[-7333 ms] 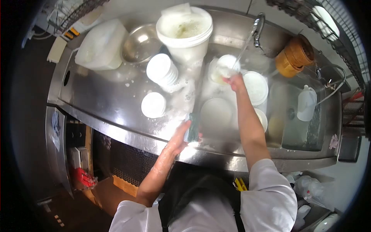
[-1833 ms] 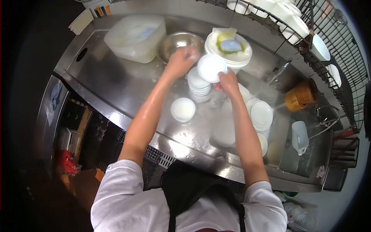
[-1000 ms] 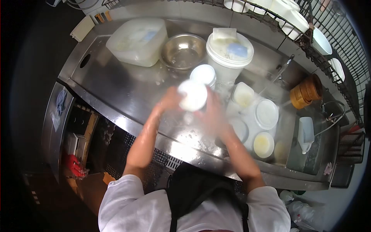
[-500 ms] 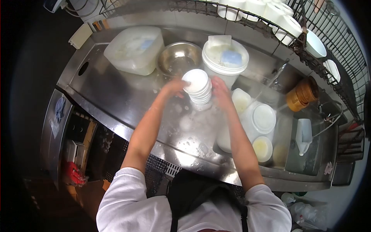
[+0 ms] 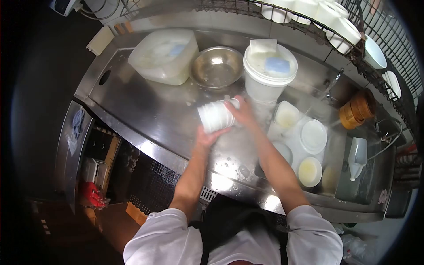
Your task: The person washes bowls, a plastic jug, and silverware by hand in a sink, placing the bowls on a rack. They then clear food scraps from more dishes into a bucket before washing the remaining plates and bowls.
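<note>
A stack of white bowls [image 5: 214, 116] lies tipped on its side between my hands, over the wet steel counter [image 5: 150, 106]. Its near side rests on my left hand [image 5: 209, 136], whose fingers run along underneath. My right hand [image 5: 240, 111] grips the stack's right end. How many bowls are nested in it I cannot make out. Just beyond the stack stand a round metal basin [image 5: 217, 79] and a white bucket [image 5: 265, 88], which has a blue sponge [image 5: 277, 66] at its top.
A translucent tub [image 5: 154, 73] stands at the back left. To the right, a sink [image 5: 340, 176] holds several white bowls [image 5: 310, 171], brown stacked containers [image 5: 357, 110] and a clear bottle [image 5: 357, 154]. A wire rack [image 5: 304, 17] with white dishes hangs overhead.
The stack has gone from nearly upright to lying sideways, closer to me. My left hand has shifted from its upper left side to beneath it, and my right hand now grips its end.
</note>
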Demonstrator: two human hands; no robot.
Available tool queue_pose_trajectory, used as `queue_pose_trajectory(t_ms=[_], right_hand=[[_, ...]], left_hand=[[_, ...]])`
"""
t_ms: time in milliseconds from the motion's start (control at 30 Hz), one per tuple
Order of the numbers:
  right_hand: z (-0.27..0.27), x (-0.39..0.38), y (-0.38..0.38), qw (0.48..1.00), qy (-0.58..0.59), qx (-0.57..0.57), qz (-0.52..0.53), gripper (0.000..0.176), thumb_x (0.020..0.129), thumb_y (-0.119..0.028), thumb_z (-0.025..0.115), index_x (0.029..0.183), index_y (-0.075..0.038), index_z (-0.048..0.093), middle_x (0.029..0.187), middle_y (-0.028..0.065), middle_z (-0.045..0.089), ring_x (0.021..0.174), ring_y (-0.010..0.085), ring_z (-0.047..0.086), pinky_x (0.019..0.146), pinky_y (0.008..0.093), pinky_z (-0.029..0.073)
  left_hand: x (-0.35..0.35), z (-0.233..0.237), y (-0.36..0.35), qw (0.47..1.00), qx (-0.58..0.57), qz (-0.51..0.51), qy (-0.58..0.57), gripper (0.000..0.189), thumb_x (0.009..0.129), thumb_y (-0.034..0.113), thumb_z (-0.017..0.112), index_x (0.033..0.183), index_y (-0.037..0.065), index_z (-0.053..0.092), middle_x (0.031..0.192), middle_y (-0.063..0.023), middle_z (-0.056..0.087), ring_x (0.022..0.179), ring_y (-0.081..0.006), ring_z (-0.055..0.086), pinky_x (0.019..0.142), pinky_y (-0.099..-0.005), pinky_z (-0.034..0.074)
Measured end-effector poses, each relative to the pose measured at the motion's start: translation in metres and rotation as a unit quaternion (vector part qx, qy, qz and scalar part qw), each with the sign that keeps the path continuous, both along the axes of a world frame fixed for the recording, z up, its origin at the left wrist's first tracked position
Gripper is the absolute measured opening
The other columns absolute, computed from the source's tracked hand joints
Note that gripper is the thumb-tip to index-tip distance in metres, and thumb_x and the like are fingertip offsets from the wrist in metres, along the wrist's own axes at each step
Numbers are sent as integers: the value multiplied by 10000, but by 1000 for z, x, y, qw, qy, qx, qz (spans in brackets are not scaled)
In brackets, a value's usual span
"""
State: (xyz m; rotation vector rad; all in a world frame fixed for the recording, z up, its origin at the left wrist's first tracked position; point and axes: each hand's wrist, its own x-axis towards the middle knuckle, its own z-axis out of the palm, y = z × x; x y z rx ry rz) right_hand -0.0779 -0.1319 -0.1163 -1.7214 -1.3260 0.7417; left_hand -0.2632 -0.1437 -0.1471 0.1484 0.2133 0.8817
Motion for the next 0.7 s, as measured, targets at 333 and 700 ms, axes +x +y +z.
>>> queue_pose_trajectory(t_ms=[333,700], right_hand=[[51,43,-25,980,138,138,-27,287,890,-238,533,1103,-53,587,1090,102,540,1046,258,492,937,341,367],[26,81,-51,824,559,84,-43,329,936,-300,471,1133,-44,534,1094,75,573,1048,184,513,922,338,401]], left_hand=[[51,-26,-2,993,-36,-11,-109,712,852,615,372,1397,161,299,1451,-128,287,1314,-435,249,961,-719,221],[70,-66,-22,997,17,6,-79,686,863,564,389,1394,141,287,1425,-130,322,1270,-426,317,891,-701,331]])
